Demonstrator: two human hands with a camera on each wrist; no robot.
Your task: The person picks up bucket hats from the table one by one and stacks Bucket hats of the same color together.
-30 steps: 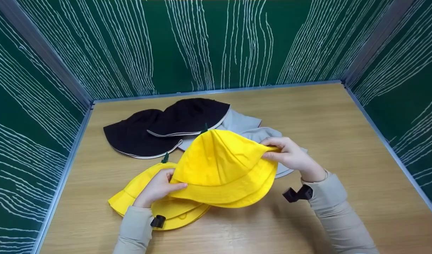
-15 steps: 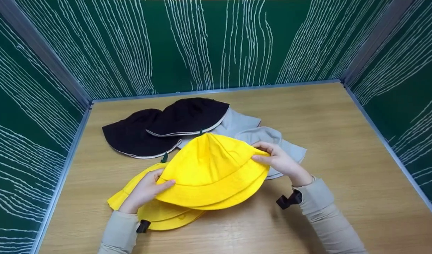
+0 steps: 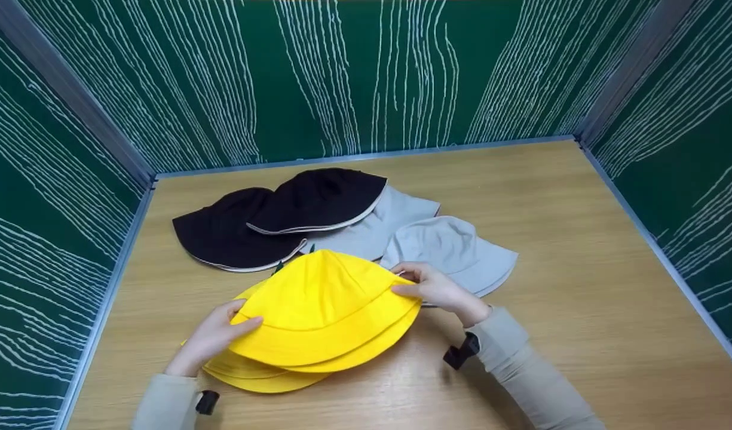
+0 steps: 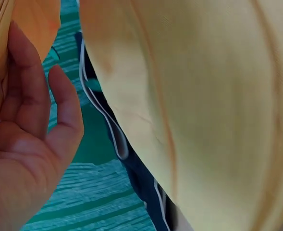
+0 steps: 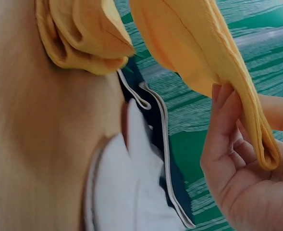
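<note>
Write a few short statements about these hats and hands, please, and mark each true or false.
1. The left hand and right hand both hold the upper yellow hat. True.
2. The right hand pinches a grey hat. False: it pinches the upper yellow hat's edge.
3. One dark hat overlaps the other dark hat. True.
4. Both dark hats lie nearer the person than the upper yellow hat. False: they lie farther back.
5. A grey hat lies on the table. True.
</note>
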